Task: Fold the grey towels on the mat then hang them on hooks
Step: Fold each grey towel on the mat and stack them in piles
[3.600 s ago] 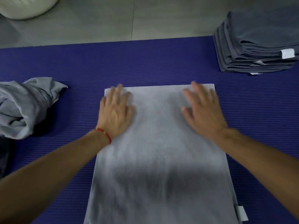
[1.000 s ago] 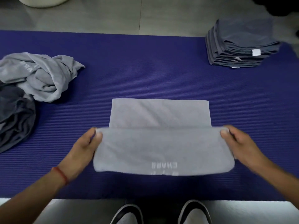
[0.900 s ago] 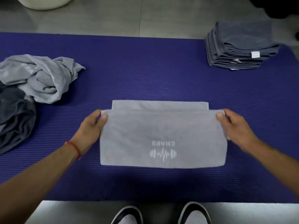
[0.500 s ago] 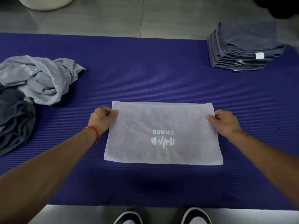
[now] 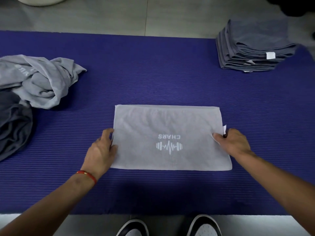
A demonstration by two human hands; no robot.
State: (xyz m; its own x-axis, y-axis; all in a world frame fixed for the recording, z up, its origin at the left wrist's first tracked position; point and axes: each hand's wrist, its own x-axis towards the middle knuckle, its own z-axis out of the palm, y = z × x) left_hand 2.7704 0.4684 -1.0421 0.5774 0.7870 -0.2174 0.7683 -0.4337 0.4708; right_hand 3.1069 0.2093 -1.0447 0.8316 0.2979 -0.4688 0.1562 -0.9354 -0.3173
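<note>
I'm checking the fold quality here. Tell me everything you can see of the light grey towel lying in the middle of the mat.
The light grey towel is a soft, terry-looking cloth folded into a flat, neat rectangle, lying on the blue ribbed mat. Its top face shows a white "CHARS" print with a dumbbell and pulse-line logo, upside down to the camera. A small white tag sticks out at its right edge. The left hand grips the left edge and the right hand pinches the right edge by the tag.
</note>
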